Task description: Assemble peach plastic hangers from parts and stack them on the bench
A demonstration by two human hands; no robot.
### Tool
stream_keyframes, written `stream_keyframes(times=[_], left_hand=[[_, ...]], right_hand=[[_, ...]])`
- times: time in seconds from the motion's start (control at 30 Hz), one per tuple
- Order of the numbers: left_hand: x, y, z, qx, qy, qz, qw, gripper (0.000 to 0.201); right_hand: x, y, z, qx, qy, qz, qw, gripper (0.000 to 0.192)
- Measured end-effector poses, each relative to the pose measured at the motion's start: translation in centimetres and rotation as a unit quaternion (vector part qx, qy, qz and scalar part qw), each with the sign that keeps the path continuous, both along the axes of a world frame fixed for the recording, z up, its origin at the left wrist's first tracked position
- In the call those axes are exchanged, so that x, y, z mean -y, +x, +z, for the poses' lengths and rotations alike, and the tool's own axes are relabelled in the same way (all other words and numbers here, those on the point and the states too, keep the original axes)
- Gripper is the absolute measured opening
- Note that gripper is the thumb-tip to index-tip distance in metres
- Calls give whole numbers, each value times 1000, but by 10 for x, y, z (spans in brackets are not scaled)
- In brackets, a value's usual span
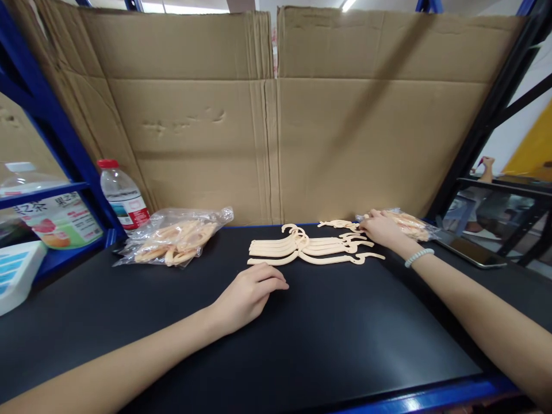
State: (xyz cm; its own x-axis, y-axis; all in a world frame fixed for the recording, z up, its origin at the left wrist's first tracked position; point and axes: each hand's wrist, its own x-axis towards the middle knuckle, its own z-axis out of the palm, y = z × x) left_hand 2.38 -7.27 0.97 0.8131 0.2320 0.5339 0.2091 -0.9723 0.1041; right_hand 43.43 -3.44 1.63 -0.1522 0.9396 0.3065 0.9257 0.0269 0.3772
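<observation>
Nearest the viewer runs the blue front edge of a black table. Both bare forearms stretch out over this dark surface, well apart from each other.

The left hand rests palm down on the table, fingers loosely curled and holding nothing. It lies just in front of a stack of hangers, near its left end but not touching it.

The hangers are small, cream-coloured plastic ones, laid flat in a neat pile at the middle of the table, with their hooks bunched near the centre and their arms pointing left and right.

The right hand reaches further back and to the right, with a pale beaded bracelet on its wrist. Its fingers lie on a loose hanger at the back right end of the pile and against a clear bag of more hangers just behind it. Whether the fingers actually pinch the hanger cannot be made out.

Off to the left, at about the same depth, lies a second, fuller plastic bag of the same hangers. Behind that stands a water bottle with a red cap and red label, beside a blue shelf post. A phone lies flat at the right edge of the table.

At the back, large sheets of brown cardboard stand upright as a wall.
</observation>
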Motion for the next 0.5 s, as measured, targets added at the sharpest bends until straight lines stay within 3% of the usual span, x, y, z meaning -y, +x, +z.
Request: stream_keyframes(times=[0.2, 0.27, 0.4, 0.5], left_hand=[[4, -1, 1, -21, 32, -5, 999, 36], [4, -1, 1, -19, 37, -2, 999, 34], [6, -1, 1, -9, 20, 5, 1000, 34], [11, 3, 3, 23, -54, 19, 998, 29]], right_hand=[[9, 4, 8, -25, 42, 9, 999, 25], [13, 9, 14, -78, 74, 11, 994, 25], [20, 13, 28, -255, 147, 14, 956, 19], [29, -8, 37, -324, 175, 10, 930, 22]])
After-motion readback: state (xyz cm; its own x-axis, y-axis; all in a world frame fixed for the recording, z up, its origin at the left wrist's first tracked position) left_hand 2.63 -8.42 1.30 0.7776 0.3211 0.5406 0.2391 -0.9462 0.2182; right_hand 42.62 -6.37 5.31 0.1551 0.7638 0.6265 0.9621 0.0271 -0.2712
